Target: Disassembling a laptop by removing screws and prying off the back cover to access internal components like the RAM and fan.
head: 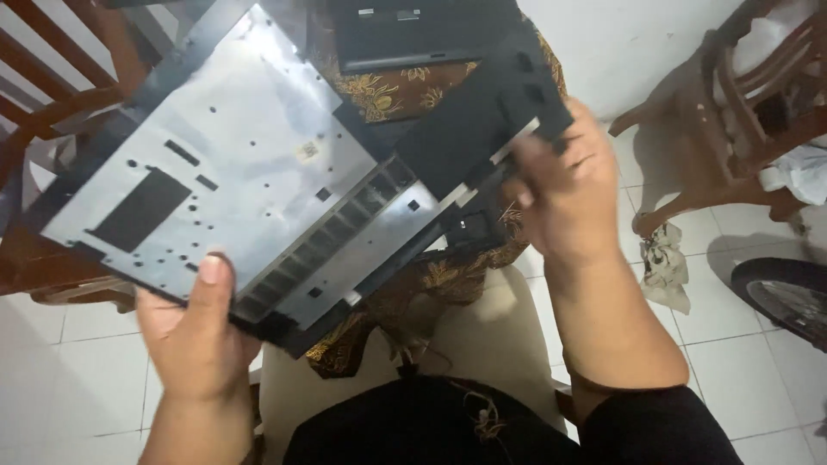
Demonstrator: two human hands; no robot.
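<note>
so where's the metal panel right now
In the head view the metal panel is held up at centre-left, left hand gripping its lower edge, right hand on the black plastic piece at its right end.

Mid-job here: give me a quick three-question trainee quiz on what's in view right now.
1. True or false: the left hand grips the metal-lined panel at its near edge.
2. What does the right hand hold? A) a cloth B) a black plastic piece C) nothing
3. What colour is the tiled floor?

Key: 1 true; 2 B; 3 white.
</note>
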